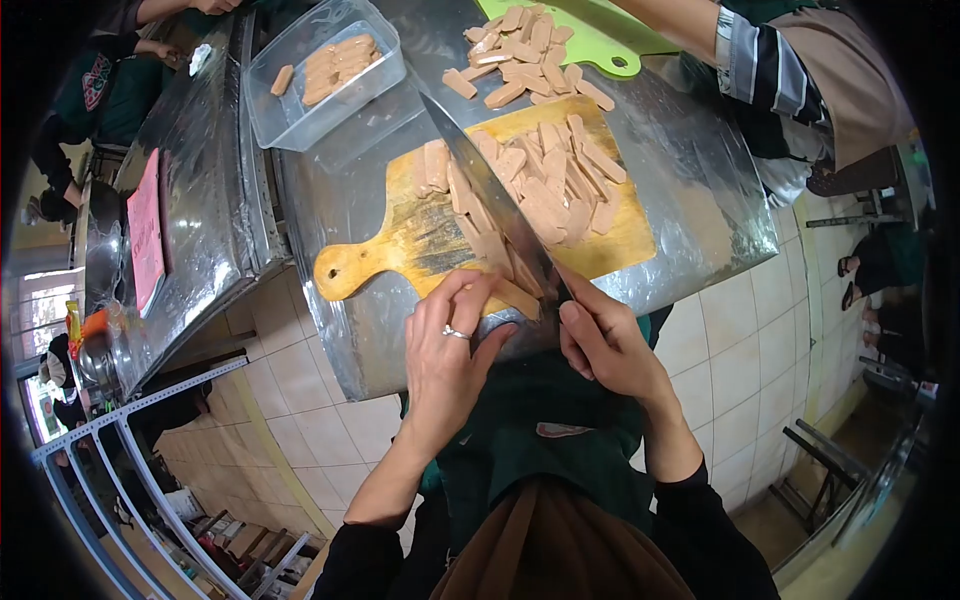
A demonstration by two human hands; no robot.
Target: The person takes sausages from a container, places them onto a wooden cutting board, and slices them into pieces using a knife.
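Note:
A large knife [490, 190] slants across a wooden cutting board [405, 245], its tip toward the plastic tub. My right hand [610, 340] grips its handle near the board's front edge. My left hand [450, 340], with a ring, is at the same edge, its fingertips curled on a pinkish-brown piece [517, 298] beside the blade. Left of the knife lie several long pieces [480, 230]. A larger heap of cut pieces [555, 185] covers the board's right part.
A clear tub [270, 110] holds more pieces at the back left. Behind the board, another pile [525, 55] lies by a green board [620, 62]. Another person's arm [675, 25] reaches in at upper right. A pink booklet [146, 230] rests on the left counter.

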